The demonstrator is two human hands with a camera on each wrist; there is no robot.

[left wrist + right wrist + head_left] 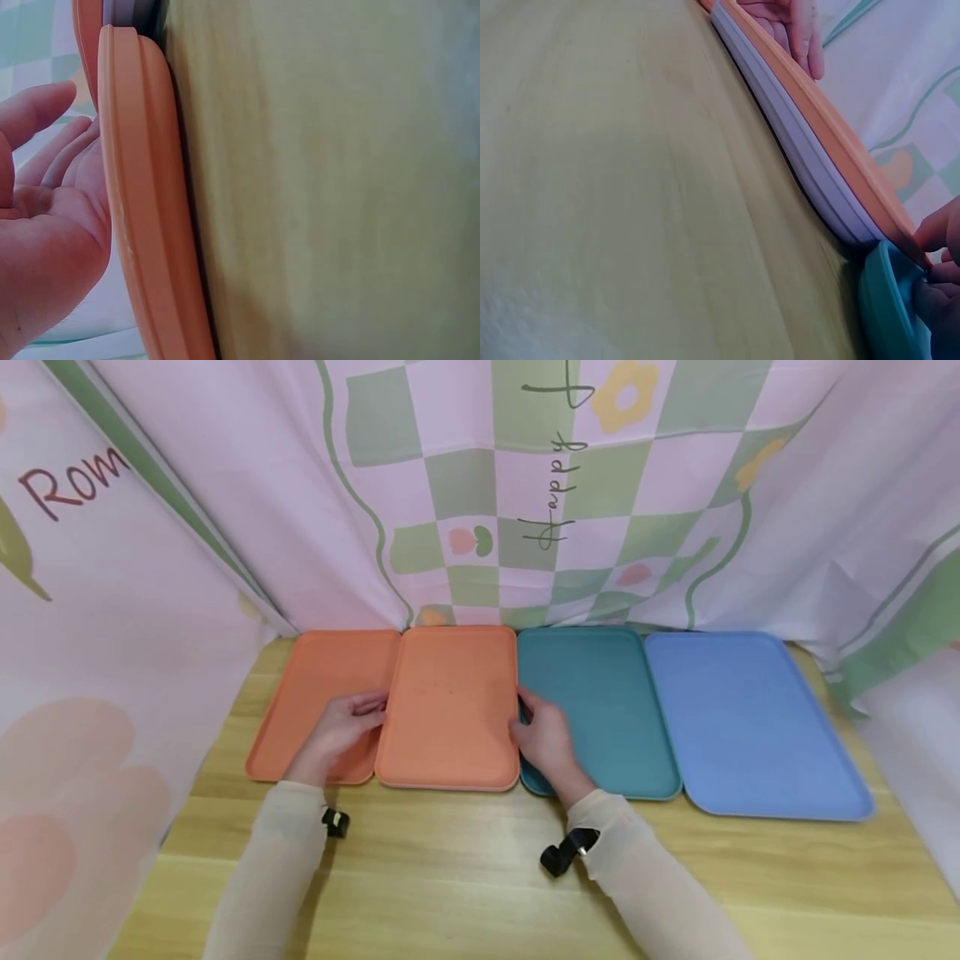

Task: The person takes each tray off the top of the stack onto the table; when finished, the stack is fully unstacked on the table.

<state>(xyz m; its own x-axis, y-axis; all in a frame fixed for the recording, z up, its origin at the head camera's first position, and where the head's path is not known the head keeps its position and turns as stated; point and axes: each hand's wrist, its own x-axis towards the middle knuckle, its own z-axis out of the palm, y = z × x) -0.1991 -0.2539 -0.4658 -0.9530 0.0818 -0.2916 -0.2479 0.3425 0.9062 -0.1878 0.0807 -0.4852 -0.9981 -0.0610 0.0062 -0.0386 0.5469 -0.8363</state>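
In the head view, four trays lie in a row. My left hand (pixel 341 727) is over the leftmost orange tray (pixel 341 656), fingers reaching to the left edge of the second orange tray (pixel 450 718). Its thumb (pixel 45 109) stands apart from its fairly straight fingers in the left wrist view. My right hand (pixel 543 735) pinches the second orange tray's right edge, above the teal tray (pixel 600 668). The right wrist view shows a pale lilac tray (pixel 802 142) directly beneath that orange tray. Some right fingertips are hidden at the rim.
A blue tray (pixel 757 727) lies at the right end, touching the teal one. All rest on a wooden table (pixel 427 868). Patterned cloth (pixel 465 485) hangs close behind the trays and along both sides.
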